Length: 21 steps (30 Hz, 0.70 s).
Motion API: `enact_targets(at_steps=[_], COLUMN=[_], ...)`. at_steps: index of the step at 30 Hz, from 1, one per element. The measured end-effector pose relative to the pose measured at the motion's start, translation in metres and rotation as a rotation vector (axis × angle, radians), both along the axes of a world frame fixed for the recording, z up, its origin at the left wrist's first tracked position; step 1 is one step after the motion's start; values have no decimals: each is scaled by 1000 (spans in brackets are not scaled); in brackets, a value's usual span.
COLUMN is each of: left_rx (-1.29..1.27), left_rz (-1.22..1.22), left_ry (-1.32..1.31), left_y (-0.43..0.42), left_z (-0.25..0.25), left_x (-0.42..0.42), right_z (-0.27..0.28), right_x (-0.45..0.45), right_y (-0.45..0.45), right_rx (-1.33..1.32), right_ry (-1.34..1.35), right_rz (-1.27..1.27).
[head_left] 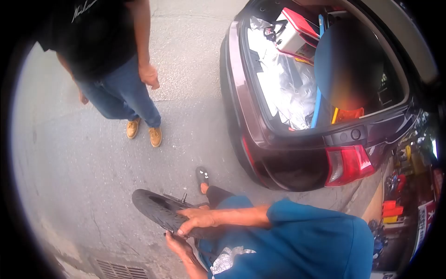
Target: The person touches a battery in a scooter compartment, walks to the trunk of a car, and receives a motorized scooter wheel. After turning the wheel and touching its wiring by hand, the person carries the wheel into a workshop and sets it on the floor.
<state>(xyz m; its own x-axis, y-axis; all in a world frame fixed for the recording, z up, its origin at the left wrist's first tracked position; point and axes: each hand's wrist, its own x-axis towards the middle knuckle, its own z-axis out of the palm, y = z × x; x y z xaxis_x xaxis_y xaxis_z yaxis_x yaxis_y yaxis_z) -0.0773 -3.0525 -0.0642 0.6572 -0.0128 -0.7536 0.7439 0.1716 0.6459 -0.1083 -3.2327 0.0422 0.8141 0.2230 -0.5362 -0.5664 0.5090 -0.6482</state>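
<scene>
1. While a person in a black top (100, 51) stands well to the left of the car (297, 172), arms hanging, a drain grate (121, 270) lies in the ground beyond the car's near left.
2. Left of the car's rear corner, apart from it, a black tyre (160, 214) sits tilted between the wearer's two hands; this is the thing being worked on.
3. Also left of the car, the left hand (179, 246) meets the tyre's lower edge; how firmly its fingers close I cannot tell.
4. Nearer the car, the right hand (197, 219) grips the tyre, fingers over its side and thumb lower down.
5. My judgement is that the step in hand is two-handed handling of the tyre; the next move calls for a steady right-hand hold and a sure left-hand purchase.
6. Rightmost, the car's rear is open, with a red-and-white box (295, 37) inside.
</scene>
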Motion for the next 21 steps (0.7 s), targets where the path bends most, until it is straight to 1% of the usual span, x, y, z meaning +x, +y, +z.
enact_targets(at_steps=[1,3,4,5,7,8,10,12,15,16,18,19,20,21], left_rx=[-53,-33,-15,-1,74,58,36,29,23,57,73,83,105,63], left_rz=[-78,-193,-218,-235,-307,-314,-319,-312,-411,-393,-404,-410,-367,-376], left_ry=[-18,-11,17,46,101,95,96,131,170,181,166,160,198,211], left_y=[-4,-19,-22,-28,-33,-46,-69,-84,-108,-120,-131,-140,-156,-158], left_z=[0,1,-1,-7,-26,-21,-18,-33,-29,-26,-35,-31,-12,-23], left_x=[2,8,12,15,25,29,32,37,43,45,48,48,45,47], right_z=[3,-14,-3,-3,-16,-21,-15,-18,-28,-23,-17,-15,-14,-13], right_x=[-1,-7,-11,-12,-12,-12,-12,-11,-8,-8,-9,-8,-8,-9], right_y=[-8,-20,-26,-34,-46,-53,-71,-89,-112,-122,-138,-144,-151,-155], right_rx=[-26,74,111,44,68,97,57,0,19,84,38,17,21,27], right_ry=[-50,-55,-26,-26,-36,-28,-2,56,64,73,93,106,96,92], right_rz=[3,-13,-103,-156,-183,-183,-215,-225,-268,-263,-272,-277,-291,-309])
